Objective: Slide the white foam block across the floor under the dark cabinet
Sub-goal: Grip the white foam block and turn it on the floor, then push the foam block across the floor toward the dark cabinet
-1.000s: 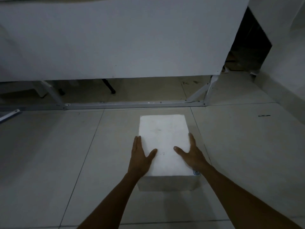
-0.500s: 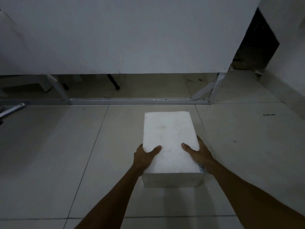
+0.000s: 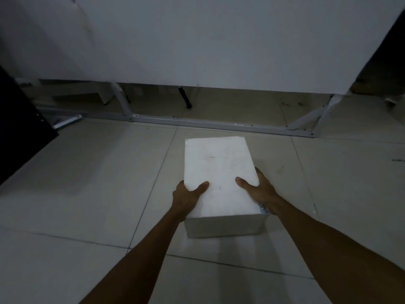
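The white foam block [image 3: 219,172] lies on the tiled floor in the middle of the view, its long side pointing away from me. My left hand [image 3: 186,198] clasps its near left edge, thumb on top and fingers down the side. My right hand [image 3: 260,191] clasps the near right edge the same way. A small label sits on the block's near right corner. The dark cabinet [image 3: 19,132] shows as a black slanted panel at the left edge, raised off the floor.
A large white panel [image 3: 197,40] stands behind the block on a white metal frame [image 3: 219,123] with diagonal braces. A loose metal bar [image 3: 68,121] lies near the cabinet. A dark opening [image 3: 385,62] shows at the far right. Pale tiles [image 3: 87,172] spread around.
My hands went from lying flat on the block's top to clasping its two side edges. The view has swung left, bringing the dark cabinet into sight, and the block has turned slightly.
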